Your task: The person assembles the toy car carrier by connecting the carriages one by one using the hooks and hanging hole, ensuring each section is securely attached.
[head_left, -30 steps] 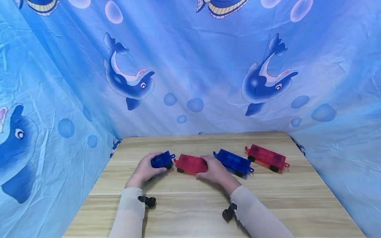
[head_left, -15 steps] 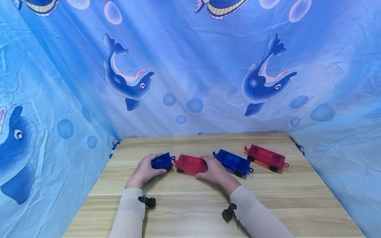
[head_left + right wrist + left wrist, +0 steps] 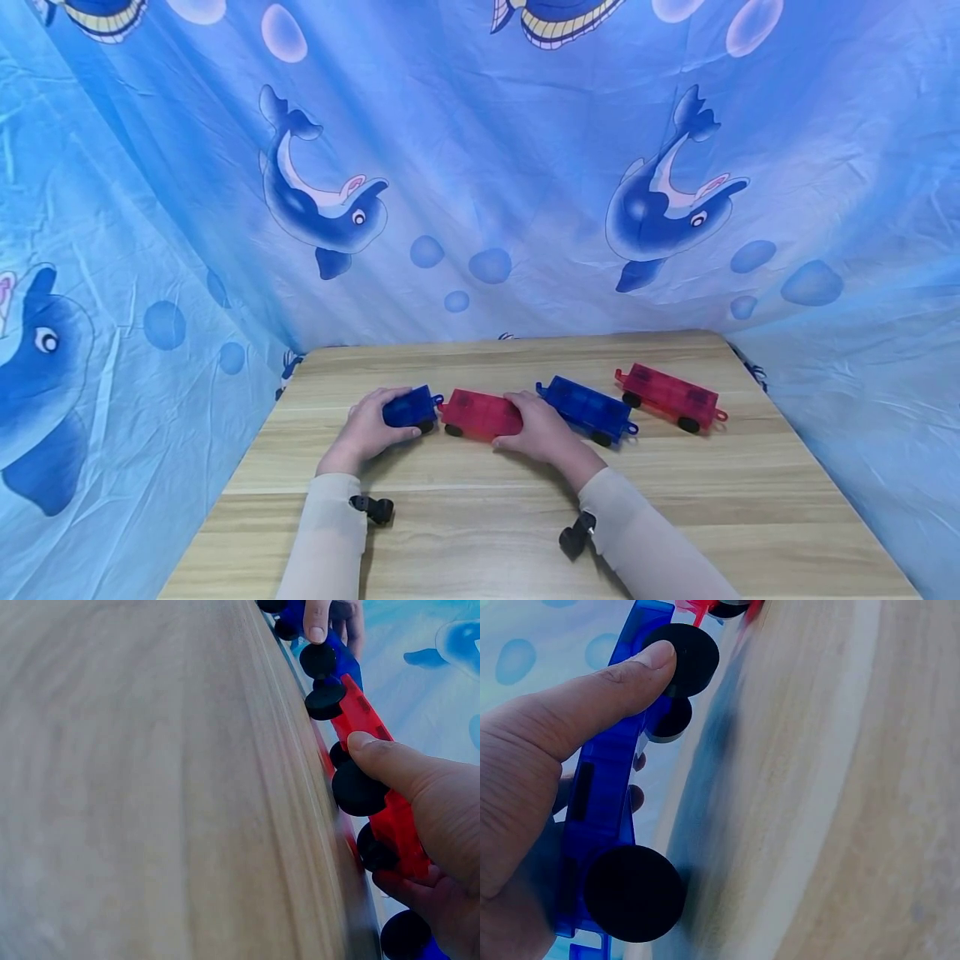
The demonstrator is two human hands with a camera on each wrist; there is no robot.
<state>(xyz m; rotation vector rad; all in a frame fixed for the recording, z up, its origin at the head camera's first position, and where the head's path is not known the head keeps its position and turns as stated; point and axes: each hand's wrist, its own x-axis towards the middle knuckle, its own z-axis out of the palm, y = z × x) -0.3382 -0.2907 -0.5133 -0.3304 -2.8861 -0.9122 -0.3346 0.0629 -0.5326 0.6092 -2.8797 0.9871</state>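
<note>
While upright, wagon within left grip

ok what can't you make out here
Head: left end of held blue car, hidden by left hand.
Head: right end of held red car, hidden by right hand.
Head: whether their couplings are linked, too small.
Left wrist: most of held red car, past the top edge.
Right wrist: most of loose blue car, cut off by right hand and bottom edge.

A light wood-grain tabletop fills the lower middle of the frame. On it, right of centre, stand a loose blue wagon and, farther right, a loose red wagon, both slanting. Whether the held red wagon and held blue wagon touch it, I can't tell.
</note>
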